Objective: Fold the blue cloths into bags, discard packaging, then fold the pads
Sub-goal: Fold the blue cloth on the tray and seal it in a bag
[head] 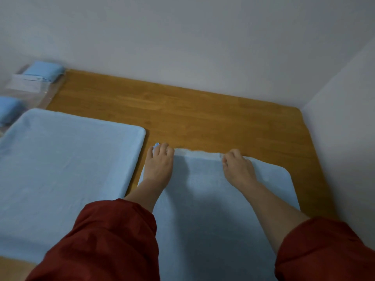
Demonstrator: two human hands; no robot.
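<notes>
Two red sleeves [113, 240] up front; left grip [160, 165] and right grip [237, 167] each pinch one pad [203, 209] at its far edge, second pad [60, 169] alongside on the left.

Wooden tabletop [203, 110] carries a light-blue pad [203, 199] beneath left hand [160, 161] and right hand [237, 167], a second pad [60, 169] just left of them, bagged blue cloths [43, 72] beyond, far left.

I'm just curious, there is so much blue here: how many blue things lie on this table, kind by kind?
Light-blue pads: 2, the flat pad and the held pad, its far edge gripped by the left hand and the right hand.
Folded blue cloths: 2, the far cloth and the near cloth.
Total: 4.
</notes>
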